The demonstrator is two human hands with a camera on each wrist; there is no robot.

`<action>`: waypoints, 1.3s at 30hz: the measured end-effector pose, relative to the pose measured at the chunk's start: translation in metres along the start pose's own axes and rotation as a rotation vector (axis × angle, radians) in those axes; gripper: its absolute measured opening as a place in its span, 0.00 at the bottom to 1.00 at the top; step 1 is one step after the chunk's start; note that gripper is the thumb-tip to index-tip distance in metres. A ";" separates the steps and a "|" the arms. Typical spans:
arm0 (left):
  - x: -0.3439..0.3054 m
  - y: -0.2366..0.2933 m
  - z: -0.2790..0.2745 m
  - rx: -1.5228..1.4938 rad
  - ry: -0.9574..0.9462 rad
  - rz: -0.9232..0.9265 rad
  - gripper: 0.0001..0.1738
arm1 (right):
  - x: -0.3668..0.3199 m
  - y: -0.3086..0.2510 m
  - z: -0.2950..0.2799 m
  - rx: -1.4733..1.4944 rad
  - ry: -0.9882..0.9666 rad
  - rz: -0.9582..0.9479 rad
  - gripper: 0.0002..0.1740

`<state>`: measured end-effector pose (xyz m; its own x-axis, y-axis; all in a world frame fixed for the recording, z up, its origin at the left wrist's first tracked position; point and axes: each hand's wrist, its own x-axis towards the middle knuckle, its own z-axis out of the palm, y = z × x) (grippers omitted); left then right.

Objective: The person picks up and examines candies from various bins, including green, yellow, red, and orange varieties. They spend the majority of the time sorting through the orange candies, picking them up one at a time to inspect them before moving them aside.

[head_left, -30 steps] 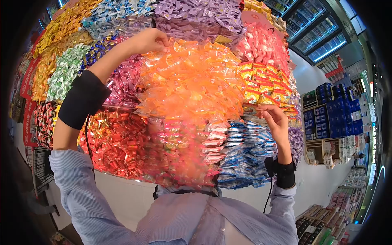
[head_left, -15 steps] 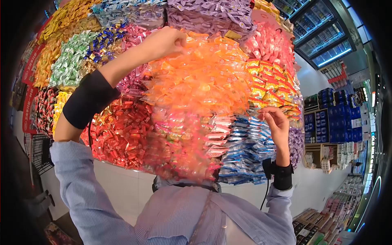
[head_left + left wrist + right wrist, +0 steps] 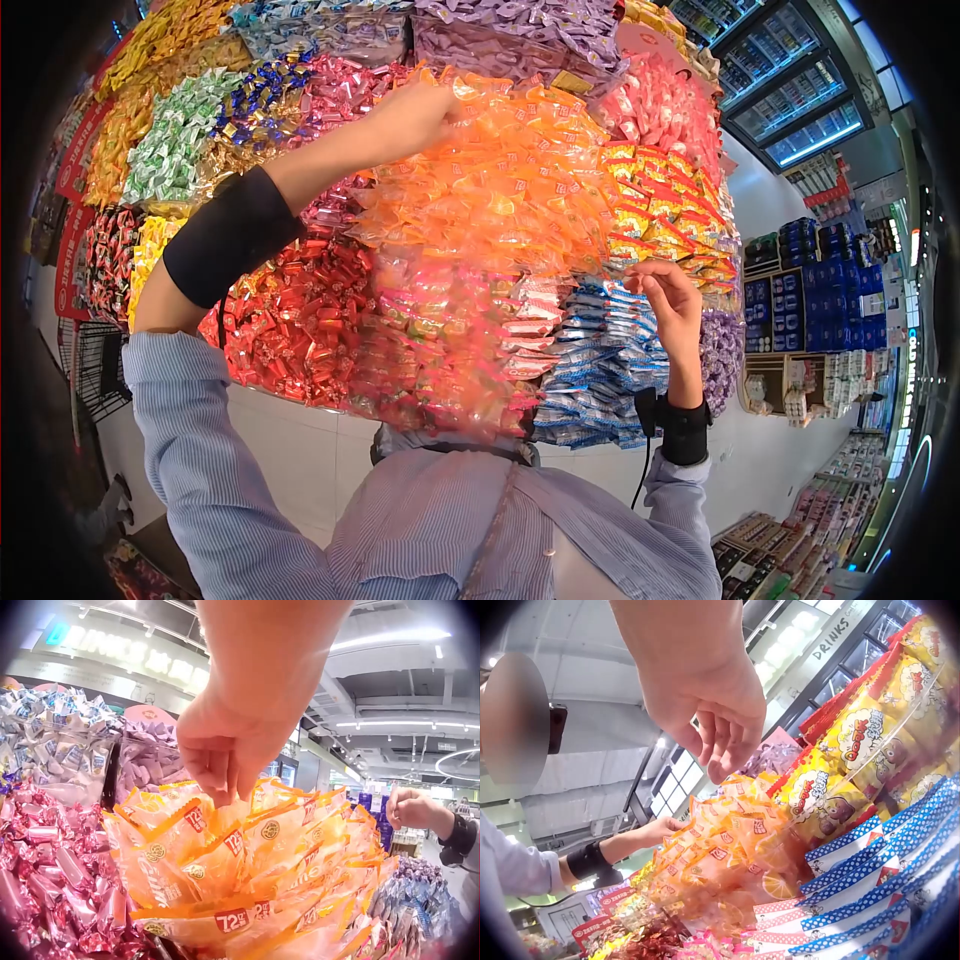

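Note:
My left hand [image 3: 418, 118] is at the upper left of a heaped pile of orange candy packets [image 3: 510, 170]. In the left wrist view its fingers point down and pinch the top of a clear-and-orange packet [image 3: 236, 817], which stands among the others. My right hand [image 3: 672, 305] hovers over the right side of the display, near blue-and-white packets [image 3: 605, 350] and yellow-and-red packets [image 3: 655, 205]. Its fingers hang loosely curled with nothing between them, as the right wrist view shows.
Red wrapped candies [image 3: 290, 330] and pink wrapped candies [image 3: 67, 877] lie left of the orange pile. Purple packets [image 3: 520, 40] fill a clear bin behind it. A shopping cart [image 3: 100, 370] stands at the far left, and blue boxes [image 3: 845, 290] are stacked at the right.
My left hand has moved to the right along the top of the orange pile, then slightly down toward me. The right hand stays nearly where it was; the head view has shifted a little.

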<state>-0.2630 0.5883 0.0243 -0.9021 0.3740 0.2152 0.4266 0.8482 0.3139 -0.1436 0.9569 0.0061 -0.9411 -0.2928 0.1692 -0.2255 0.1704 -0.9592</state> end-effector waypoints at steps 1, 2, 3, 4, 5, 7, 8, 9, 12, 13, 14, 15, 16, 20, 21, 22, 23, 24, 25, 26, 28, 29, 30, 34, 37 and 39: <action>0.001 -0.002 -0.001 -0.009 0.047 0.020 0.10 | 0.000 -0.001 0.000 -0.001 0.003 -0.001 0.08; 0.001 -0.005 -0.002 -0.018 0.093 0.042 0.10 | -0.001 -0.001 -0.001 0.001 0.001 -0.010 0.08; 0.000 -0.005 -0.004 -0.028 0.137 0.063 0.11 | -0.002 -0.001 -0.001 0.004 -0.002 -0.017 0.08; 0.001 -0.006 -0.007 -0.169 0.080 -0.004 0.09 | -0.003 0.000 -0.002 0.007 -0.006 -0.024 0.08; 0.001 -0.008 -0.011 -0.308 0.022 -0.072 0.09 | -0.004 0.000 -0.002 0.013 0.004 -0.017 0.08; -0.001 -0.009 -0.014 -0.485 -0.056 -0.174 0.07 | -0.006 0.003 -0.005 0.024 0.018 -0.004 0.08; -0.002 -0.014 -0.010 -0.522 -0.057 -0.199 0.07 | -0.006 0.004 -0.005 0.020 0.022 0.001 0.08; -0.004 -0.021 -0.001 -0.559 -0.057 -0.223 0.08 | -0.007 0.005 -0.006 0.016 0.025 0.004 0.08; -0.009 -0.036 0.015 -0.640 -0.040 -0.215 0.09 | -0.006 0.008 -0.005 0.035 0.008 -0.001 0.08; -0.009 -0.036 0.015 -0.661 -0.033 -0.198 0.10 | -0.005 0.008 -0.004 0.047 -0.001 -0.006 0.08; -0.009 -0.037 0.017 -0.581 -0.052 -0.194 0.10 | -0.005 0.007 -0.003 0.038 -0.001 -0.003 0.08; -0.011 -0.024 0.009 -0.501 -0.070 -0.190 0.11 | -0.005 0.006 -0.001 0.029 -0.003 0.000 0.08; -0.013 -0.015 0.004 -0.420 -0.087 -0.187 0.11 | -0.004 0.006 0.000 0.020 -0.005 0.002 0.08; -0.015 -0.016 0.003 -0.215 -0.082 -0.082 0.16 | -0.002 0.011 0.005 0.023 -0.016 0.011 0.08; -0.014 -0.018 0.004 -0.195 -0.098 -0.061 0.16 | -0.002 0.013 0.005 0.026 -0.016 0.021 0.08; -0.012 -0.020 0.004 -0.174 -0.112 -0.041 0.17 | -0.002 0.015 0.006 0.028 -0.017 0.029 0.08; -0.010 -0.023 0.005 -0.167 -0.132 -0.057 0.18 | -0.001 0.016 0.006 0.028 -0.016 0.032 0.08; -0.009 -0.017 0.000 -0.159 -0.152 -0.072 0.18 | -0.001 0.015 0.006 0.033 -0.018 0.031 0.08; -0.009 -0.014 -0.002 -0.152 -0.173 -0.087 0.18 | 0.000 0.013 0.006 0.038 -0.020 0.031 0.08; -0.010 -0.013 0.001 -0.147 -0.084 -0.049 0.18 | 0.000 0.011 0.007 0.042 -0.023 0.031 0.08; -0.013 -0.013 0.010 -0.138 0.091 0.029 0.17 | 0.000 0.010 0.006 0.040 -0.018 0.029 0.08; -0.012 -0.015 0.011 -0.136 0.072 0.017 0.17 | 0.000 0.011 0.005 0.033 -0.017 0.030 0.08; -0.012 -0.015 0.010 -0.135 0.051 0.006 0.16 | 0.000 0.012 0.005 0.025 -0.015 0.032 0.08; -0.009 -0.013 0.002 -0.148 -0.108 -0.040 0.14 | -0.002 0.016 0.005 0.032 -0.001 0.031 0.08; -0.010 -0.015 0.004 -0.202 -0.079 0.005 0.13 | -0.002 0.018 0.007 0.036 -0.016 0.028 0.08; -0.008 -0.010 -0.004 -0.168 -0.170 -0.062 0.14 | -0.003 0.013 0.011 0.036 -0.015 0.035 0.08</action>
<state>-0.2595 0.5750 0.0225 -0.9187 0.3932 0.0366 0.3623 0.8023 0.4744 -0.1406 0.9497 -0.0098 -0.9443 -0.3012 0.1325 -0.1832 0.1465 -0.9721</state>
